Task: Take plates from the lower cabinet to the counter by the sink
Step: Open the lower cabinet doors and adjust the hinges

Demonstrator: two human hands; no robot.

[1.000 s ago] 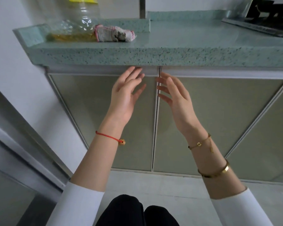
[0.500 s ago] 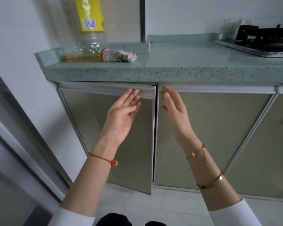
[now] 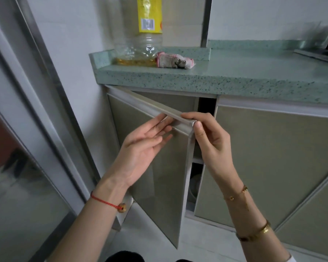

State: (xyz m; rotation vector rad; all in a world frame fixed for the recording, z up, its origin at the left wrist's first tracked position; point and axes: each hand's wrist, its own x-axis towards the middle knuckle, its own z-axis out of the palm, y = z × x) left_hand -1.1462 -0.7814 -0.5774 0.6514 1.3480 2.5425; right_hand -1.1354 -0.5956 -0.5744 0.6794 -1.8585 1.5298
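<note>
With the opening step in hand at mid-frame, the right hand [image 3: 210, 142] pinched the door [image 3: 159, 178] by its top corner, the left hand [image 3: 144, 146] lay straight-fingered under its rail, and a wider swing seemed needed to reach the plates [image 3: 194, 186] (perhaps that dim pale shape in the gap).

Speckled green counter [image 3: 235, 76] carries an oil bottle [image 3: 147, 40]; crumpled cloth [image 3: 175, 60] just right of the bottle; stove [image 3: 322, 52] far right.
</note>
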